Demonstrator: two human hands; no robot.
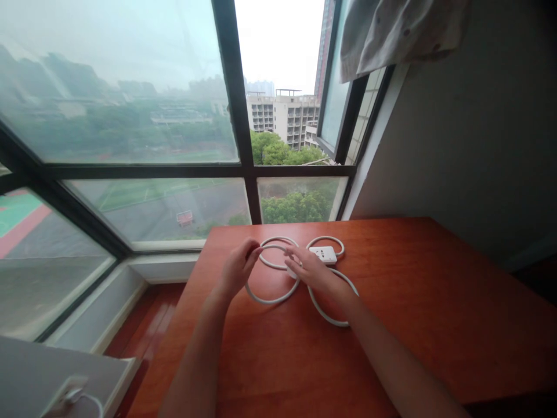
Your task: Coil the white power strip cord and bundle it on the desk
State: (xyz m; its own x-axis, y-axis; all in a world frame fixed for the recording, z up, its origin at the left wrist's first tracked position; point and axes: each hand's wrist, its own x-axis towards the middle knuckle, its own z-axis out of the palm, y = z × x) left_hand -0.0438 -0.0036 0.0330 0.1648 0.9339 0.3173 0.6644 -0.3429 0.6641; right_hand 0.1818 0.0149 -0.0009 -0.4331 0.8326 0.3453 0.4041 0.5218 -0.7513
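A white power strip point(324, 254) lies near the far edge of a reddish wooden table point(418, 302), its thick white cable point(272, 299) looped in several coils around it. My left hand point(238, 268) pinches one cable loop at its far side, fingers closed. My right hand point(310, 269) rests on the coils just left of the power strip, fingers curled over the cable and a white plug partly hidden beneath them.
A large dark-framed window point(243, 168) stands right behind the table, with one pane swung open. Grey wall point(470, 145) borders the right side. Cloth point(391, 35) hangs at top right. A wall socket with a white cord point(69, 395) sits low on the left.
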